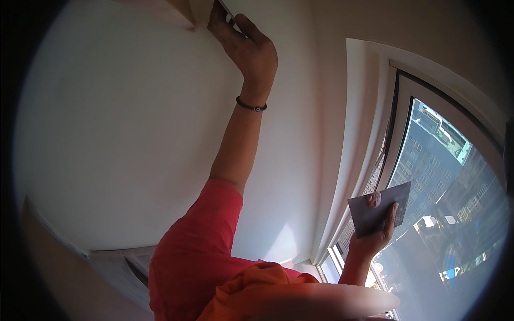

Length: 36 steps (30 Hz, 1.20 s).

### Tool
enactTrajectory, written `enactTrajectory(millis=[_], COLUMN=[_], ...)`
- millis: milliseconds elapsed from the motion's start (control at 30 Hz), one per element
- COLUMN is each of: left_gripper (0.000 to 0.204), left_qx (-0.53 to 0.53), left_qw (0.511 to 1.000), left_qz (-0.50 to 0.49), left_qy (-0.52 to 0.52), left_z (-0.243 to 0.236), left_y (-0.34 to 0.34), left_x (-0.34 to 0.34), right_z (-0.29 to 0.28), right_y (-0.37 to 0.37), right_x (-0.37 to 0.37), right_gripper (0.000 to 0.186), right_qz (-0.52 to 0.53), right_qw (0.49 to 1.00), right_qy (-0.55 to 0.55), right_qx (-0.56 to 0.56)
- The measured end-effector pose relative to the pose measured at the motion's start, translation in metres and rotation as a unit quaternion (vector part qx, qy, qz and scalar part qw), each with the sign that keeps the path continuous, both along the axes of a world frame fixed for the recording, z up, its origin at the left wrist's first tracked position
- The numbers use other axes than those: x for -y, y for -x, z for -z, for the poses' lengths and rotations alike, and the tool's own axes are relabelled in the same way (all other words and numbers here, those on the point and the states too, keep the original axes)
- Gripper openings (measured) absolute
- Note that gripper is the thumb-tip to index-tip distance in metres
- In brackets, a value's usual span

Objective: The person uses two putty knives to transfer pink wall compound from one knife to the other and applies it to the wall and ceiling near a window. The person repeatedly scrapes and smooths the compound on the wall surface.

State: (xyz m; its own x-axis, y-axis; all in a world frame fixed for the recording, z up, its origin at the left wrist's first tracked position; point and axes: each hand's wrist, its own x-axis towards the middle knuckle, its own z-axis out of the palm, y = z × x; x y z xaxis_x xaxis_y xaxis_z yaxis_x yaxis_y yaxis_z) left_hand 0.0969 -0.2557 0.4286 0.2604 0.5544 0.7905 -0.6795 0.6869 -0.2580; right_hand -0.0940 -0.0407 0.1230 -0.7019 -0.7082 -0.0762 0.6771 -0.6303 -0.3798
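A pale wall [123, 134] takes up most of the view, bending toward the rim, with a bright sunlit patch [284, 243] low down, right of the middle. Along the right side is a tall window [447, 166], set in a pale recess, with large buildings [423, 155] beyond the glass. From the lower edge rises the person's left arm in a red sleeve [198, 235] that ends near the elbow; the bare forearm [235, 147] reaches up toward the top of the view. Bunched orange cloth [241, 283] lies at the bottom, beside a blurred pale band [321, 299] too close to make out.

The right hand [375, 241], low on the right and in front of the window, grips a flat grey plate [369, 216] — thumb across its face, the plate tilted, its corners clear of the glass as seen here. A small pinkish patch [373, 199] shows near the plate's upper edge; whether it is a reflection cannot be told.

The left hand [254, 53], high up before the wall, is closed around a thin flat piece [226, 8] with a light edge — the upper border cuts it off, so its full shape is hidden. The smallest thing is a dark bracelet [251, 106] with a round bead, on the left wrist.
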Motion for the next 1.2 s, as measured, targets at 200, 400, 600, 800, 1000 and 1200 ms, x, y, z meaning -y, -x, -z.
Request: enactTrajectory(millis=[200, 400, 600, 800, 1000, 1200], left_gripper=[0.046, 0.039, 0.041, 0.042, 0.038, 0.034], left_qx=[-0.072, -0.132, -0.142, -0.083, -0.07, 0.026], left_qw=[0.997, 0.979, 0.977, 0.992, 0.997, 0.999], left_qz=[-0.018, -0.13, -0.1, -0.057, -0.038, 0.027], left_qy=[0.024, 0.091, 0.127, 0.072, -0.014, 0.014], left_z=[-0.082, -0.108, -0.116, -0.103, -0.087, -0.05], left_y=[0.017, 0.004, 0.008, 0.042, 0.088, 0.084], left_x=[0.02, 0.016, 0.015, 0.026, 0.054, 0.043], right_z=[0.007, 0.007, 0.005, 0.004, -0.001, 0.01], right_y=[0.011, 0.015, 0.013, 0.016, 0.018, 0.022], right_x=[0.003, 0.004, 0.003, 0.001, -0.003, -0.004], right_gripper=[0.043, 0.05, 0.048, 0.042, 0.04, 0.038], right_qz=[-0.021, -0.026, -0.011, 0.002, 0.014, 0.017], right_qw=[1.0, 0.999, 0.999, 1.0, 0.999, 0.998], right_qy=[0.004, -0.018, -0.032, 0.005, 0.0, -0.005], right_qx=[0.0, 0.022, 0.029, 0.031, 0.032, 0.052])
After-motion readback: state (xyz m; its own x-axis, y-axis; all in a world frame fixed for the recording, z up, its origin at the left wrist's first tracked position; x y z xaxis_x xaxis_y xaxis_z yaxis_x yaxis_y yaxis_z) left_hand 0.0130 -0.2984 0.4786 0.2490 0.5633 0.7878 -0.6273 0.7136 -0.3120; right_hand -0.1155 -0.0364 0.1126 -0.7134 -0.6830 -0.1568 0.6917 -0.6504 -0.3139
